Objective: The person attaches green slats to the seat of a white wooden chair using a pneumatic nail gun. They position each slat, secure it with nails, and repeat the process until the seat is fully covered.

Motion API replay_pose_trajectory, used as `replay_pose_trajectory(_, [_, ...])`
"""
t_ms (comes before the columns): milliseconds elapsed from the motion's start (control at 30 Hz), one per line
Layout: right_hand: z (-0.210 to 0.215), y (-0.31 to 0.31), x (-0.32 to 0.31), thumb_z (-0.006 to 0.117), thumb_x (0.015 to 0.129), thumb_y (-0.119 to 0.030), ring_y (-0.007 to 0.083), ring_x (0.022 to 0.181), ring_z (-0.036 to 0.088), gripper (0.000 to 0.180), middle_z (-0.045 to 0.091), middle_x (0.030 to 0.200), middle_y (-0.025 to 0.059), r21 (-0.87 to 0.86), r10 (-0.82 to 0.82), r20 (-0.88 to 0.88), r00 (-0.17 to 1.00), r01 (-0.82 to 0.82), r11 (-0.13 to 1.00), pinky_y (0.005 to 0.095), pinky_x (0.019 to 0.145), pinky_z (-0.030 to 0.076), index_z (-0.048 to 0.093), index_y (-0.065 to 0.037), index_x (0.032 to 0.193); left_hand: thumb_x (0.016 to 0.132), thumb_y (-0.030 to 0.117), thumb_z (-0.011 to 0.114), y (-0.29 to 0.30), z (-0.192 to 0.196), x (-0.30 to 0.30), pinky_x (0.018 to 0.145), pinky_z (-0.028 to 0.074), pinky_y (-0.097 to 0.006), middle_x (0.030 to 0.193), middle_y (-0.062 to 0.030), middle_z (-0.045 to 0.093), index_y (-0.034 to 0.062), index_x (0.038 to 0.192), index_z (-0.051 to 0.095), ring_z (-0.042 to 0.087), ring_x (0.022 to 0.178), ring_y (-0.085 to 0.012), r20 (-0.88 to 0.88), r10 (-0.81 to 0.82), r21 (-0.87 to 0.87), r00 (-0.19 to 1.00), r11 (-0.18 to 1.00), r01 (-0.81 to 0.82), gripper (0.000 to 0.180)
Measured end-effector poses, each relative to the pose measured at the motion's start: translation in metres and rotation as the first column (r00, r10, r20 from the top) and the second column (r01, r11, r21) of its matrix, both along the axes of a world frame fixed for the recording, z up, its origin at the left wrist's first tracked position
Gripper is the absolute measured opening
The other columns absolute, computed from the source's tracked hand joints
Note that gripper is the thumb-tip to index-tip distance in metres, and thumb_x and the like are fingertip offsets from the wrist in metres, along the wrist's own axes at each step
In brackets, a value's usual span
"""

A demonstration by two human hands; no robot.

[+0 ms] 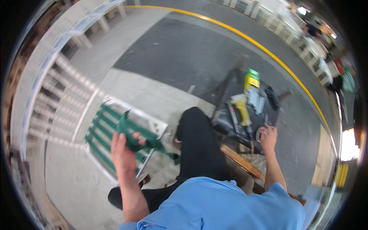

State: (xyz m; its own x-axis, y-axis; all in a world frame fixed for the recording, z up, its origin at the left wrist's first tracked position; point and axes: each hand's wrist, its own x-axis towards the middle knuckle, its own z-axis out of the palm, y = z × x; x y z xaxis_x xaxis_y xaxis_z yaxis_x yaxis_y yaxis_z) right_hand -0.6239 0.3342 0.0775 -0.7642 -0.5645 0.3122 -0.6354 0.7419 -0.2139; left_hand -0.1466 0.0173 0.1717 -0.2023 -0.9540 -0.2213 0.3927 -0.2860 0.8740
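Observation:
My left hand (124, 151) is closed around a loose bundle of green webbing strap (132, 132), with one end trailing off to the right. Under it lies a white frame (155, 124) with green straps (102, 132) stretched across it in rows. At the near right corner of a low black-topped stand (226, 124), the fingers of my right hand (269, 137) are closed on a small pale roll (261, 133), which looks like tape but is blurred. Beside that hand, a yellow-bodied tool (242, 111) lies on the stand.
The stand also carries a yellow and green box (252, 78), silver strips (256, 100) and a black object (272, 97). A wooden bar (242, 161) sits beside my leg. White slatted furniture (63, 99) stands at left, with more (283, 23) at far right beyond a yellow floor line (264, 45).

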Motion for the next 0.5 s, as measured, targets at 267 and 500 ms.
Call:
replay_pose_trajectory(267, [0.037, -0.217, 0.208, 0.089, 0.085, -0.034, 0.0368, 0.131, 0.062, 0.069, 0.066, 0.136, 0.0226, -0.455, 0.839, 0.539, 0.078, -0.811, 0.368, 0.0437, 0.109, 0.05, 0.062, -0.002, 0.141, 0.114, 0.024, 0.048, 0.018, 0.036, 0.0, 0.083, 0.063, -0.043, 0.108, -0.0188, 0.075, 0.0035, 0.13, 0.055, 0.077, 0.087, -0.0309, -0.133, 0.065, -0.141, 0.989, 0.986, -0.084, 0.027])
replay_pose_trajectory(500, [0.067, -0.271, 0.33, 0.07, 0.107, -0.023, 0.0145, 0.086, 0.071, 0.022, 0.074, 0.092, 0.0053, -0.643, -0.069, 0.568, -0.82, -0.494, 0.585, 0.0306, 0.077, 0.057, 0.074, -0.001, 0.107, 0.109, 0.016, 0.058, 0.087, 0.087, 0.143, 0.084, 0.06, -0.038, 0.106, -0.0147, 0.078, 0.0018, 0.125, 0.071, 0.077, 0.094, -0.0242, 0.631, -0.648, 0.151, 0.425, 0.641, 0.753, 0.025])
